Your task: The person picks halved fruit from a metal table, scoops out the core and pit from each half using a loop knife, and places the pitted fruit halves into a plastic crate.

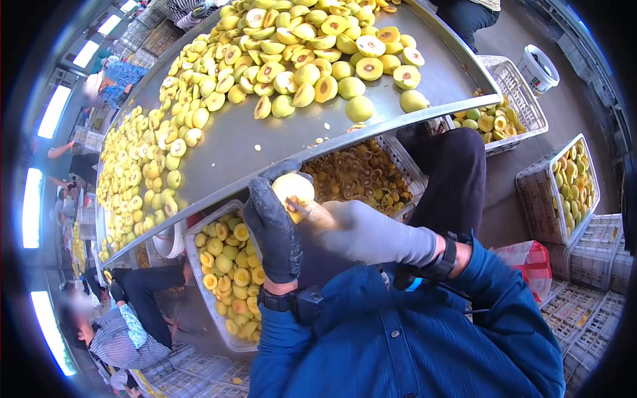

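Note:
My left hand [273,229], in a dark grey glove, holds a halved yellow fruit [293,191] with its cut face up, just off the front edge of the metal table [245,149]. Against the cut face is my right hand [371,232], in a light grey glove, its fingers wrapped round a tool [317,213] whose tip is at the fruit's centre. The tool is blurred and its far end hidden in the glove. Halved fruits [285,60] lie heaped on the table beyond both hands.
Below the table edge stand a crate of pitted halves [229,265] and a bin of darker pieces [358,172]. More fruit crates [494,119] [572,192], a white bucket [537,69] and a red-and-white bag [527,265] are at the right. A co-worker [123,338] sits at lower left.

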`<state>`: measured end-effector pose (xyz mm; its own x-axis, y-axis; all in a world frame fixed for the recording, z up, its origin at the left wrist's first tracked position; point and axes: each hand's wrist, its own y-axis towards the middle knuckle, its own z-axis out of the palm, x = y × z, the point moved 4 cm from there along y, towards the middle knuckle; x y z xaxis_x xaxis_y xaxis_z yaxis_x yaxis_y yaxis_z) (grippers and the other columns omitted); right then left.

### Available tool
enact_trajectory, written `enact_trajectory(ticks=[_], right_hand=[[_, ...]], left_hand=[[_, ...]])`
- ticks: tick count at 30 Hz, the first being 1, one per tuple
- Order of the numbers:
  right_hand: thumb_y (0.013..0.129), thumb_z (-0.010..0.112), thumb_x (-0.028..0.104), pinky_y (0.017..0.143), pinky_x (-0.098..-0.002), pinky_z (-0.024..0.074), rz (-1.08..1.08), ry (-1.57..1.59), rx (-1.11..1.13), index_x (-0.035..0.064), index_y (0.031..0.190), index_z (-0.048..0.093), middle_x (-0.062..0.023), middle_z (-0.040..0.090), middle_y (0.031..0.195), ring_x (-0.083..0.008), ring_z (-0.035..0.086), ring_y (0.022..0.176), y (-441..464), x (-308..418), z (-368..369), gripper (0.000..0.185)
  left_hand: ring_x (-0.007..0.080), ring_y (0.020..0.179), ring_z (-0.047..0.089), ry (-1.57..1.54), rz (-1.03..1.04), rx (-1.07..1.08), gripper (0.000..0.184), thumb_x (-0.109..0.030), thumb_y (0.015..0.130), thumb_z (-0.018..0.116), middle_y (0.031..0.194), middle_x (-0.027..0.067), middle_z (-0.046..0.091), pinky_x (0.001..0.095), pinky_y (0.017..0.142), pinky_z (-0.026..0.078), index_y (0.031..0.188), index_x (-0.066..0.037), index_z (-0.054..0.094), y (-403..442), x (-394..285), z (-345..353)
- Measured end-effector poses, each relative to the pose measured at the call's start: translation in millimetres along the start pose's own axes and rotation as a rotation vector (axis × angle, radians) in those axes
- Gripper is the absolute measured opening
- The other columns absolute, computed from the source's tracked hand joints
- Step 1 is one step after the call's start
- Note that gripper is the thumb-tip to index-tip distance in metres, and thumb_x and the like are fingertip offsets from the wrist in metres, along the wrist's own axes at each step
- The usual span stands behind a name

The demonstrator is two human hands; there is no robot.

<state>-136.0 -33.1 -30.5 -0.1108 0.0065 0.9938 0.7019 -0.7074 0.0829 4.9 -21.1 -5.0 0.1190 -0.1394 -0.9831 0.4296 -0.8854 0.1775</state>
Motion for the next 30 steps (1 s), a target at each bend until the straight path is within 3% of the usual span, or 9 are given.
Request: enact_trajectory(ticks=[1,7,10,15,18,23,25,28,30], right_hand=[[0.091,0.059,0.024,0.045,-0.0299,0.0413,0.502,0.167,0.14,-0.0001,0.093,0.053,-0.0019,0.053,0.06,-0.0111,0.049,0.049,-6,39,-8,0.024],[0.09,0.059,0.023,0.047,-0.0278,0.0422,0.618,0.733,0.278,0.0023,0.093,0.052,-0.0016,0.055,0.062,-0.0131,0.054,0.051,-21,14,-1,0.022],[0.09,0.059,0.025,0.045,-0.0263,0.0405,-0.082,-0.559,-0.059,0.004,0.093,0.052,-0.0002,0.054,0.061,-0.0125,0.054,0.049,-21,4,-11,0.022],[0.085,0.061,0.016,0.059,-0.0407,0.0487,0.641,0.262,0.263,0.0008,0.1,0.059,-0.0083,0.056,0.062,-0.0221,0.061,0.061,-26,21,-6,0.022],[0.085,0.062,0.017,0.06,-0.0393,0.0487,-0.019,-0.106,0.084,-0.0002,0.098,0.061,-0.0095,0.059,0.064,-0.0221,0.061,0.061,-16,-7,-11,0.022],[0.085,0.064,0.018,0.06,-0.0342,0.0468,0.219,-0.003,0.274,-0.0003,0.096,0.063,-0.0068,0.06,0.066,-0.0116,0.058,0.066,-6,-15,-25,0.021],[0.086,0.065,0.018,0.059,-0.0335,0.0466,0.328,0.036,0.375,0.0006,0.097,0.064,-0.0047,0.059,0.065,-0.0098,0.057,0.068,-1,-20,-27,0.021],[0.085,0.063,0.02,0.058,-0.0358,0.0475,0.0,0.019,0.155,0.0045,0.099,0.064,-0.0094,0.061,0.065,-0.0162,0.062,0.063,1,-47,-38,0.021],[0.084,0.065,0.029,0.056,-0.0457,0.05,0.069,-0.961,0.042,0.0131,0.101,0.06,-0.0174,0.063,0.071,-0.0368,0.064,0.065,-2,-67,-63,0.024]], left_hand=[[0.018,0.091,0.064,0.0,0.005,0.029,0.057,-0.045,0.104,0.033,0.095,0.011,0.068,0.0313,0.084,0.051,0.107,0.004,0.064,2,-3,1],[0.0187,0.084,0.066,-0.047,0.175,0.037,0.046,-0.032,0.103,0.037,0.093,0.0114,0.069,0.0315,0.081,0.053,0.106,0.003,0.066,1,-27,21],[0.0205,0.082,0.067,0.211,0.28,0.275,0.042,-0.028,0.103,0.04,0.089,0.0127,0.07,0.0324,0.079,0.053,0.105,0.004,0.066,0,-28,13],[0.0232,0.077,0.069,0.182,0.313,0.328,0.055,-0.042,0.103,0.037,0.086,0.0144,0.07,0.0335,0.074,0.055,0.099,0.005,0.067,4,-28,12],[0.0224,0.072,0.068,0.042,0.184,0.277,0.066,-0.054,0.101,0.034,0.082,0.0141,0.07,0.0335,0.071,0.055,0.097,0.004,0.065,0,-17,17],[0.0212,0.075,0.066,-0.574,0.088,0.422,0.062,-0.054,0.1,0.038,0.087,0.0123,0.066,0.0326,0.072,0.054,0.113,0.003,0.057,4,19,37],[0.0229,0.084,0.064,-0.326,0.046,0.109,0.053,-0.046,0.101,0.043,0.098,0.012,0.063,0.0341,0.076,0.054,0.122,0.001,0.052,5,77,16],[0.0287,0.095,0.063,-0.289,-0.036,-0.039,0.051,-0.045,0.101,0.042,0.11,0.013,0.061,0.0396,0.082,0.054,0.126,-0.002,0.052,12,74,18],[0.0328,0.106,0.061,-0.489,-0.136,-0.084,0.053,-0.045,0.101,0.044,0.121,0.0158,0.06,0.0445,0.094,0.052,0.129,-0.002,0.051,16,66,15]])
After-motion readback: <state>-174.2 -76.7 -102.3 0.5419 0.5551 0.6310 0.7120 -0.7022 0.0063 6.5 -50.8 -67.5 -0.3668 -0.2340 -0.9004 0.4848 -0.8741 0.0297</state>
